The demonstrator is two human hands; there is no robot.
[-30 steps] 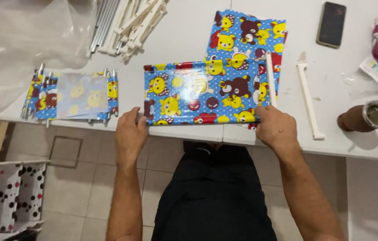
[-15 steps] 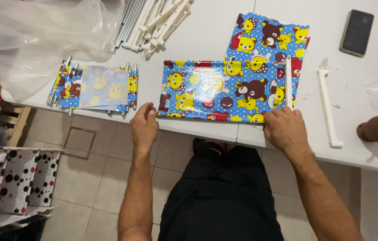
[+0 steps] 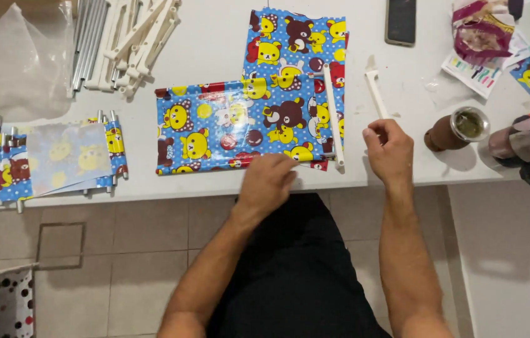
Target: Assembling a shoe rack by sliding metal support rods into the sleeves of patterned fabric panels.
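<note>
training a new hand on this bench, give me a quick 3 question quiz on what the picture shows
1. True or false: the left hand rests on the near edge of the bear-print sheet.
2. What is the right hand reaching for? A) the phone B) the loose white plastic bar C) the cup
3. Where does the stack of finished bear-print pieces lie relative to the sheet?

Key
1. True.
2. B; its fingers are at the bar's near end.
3. To its left, near the table edge.
</note>
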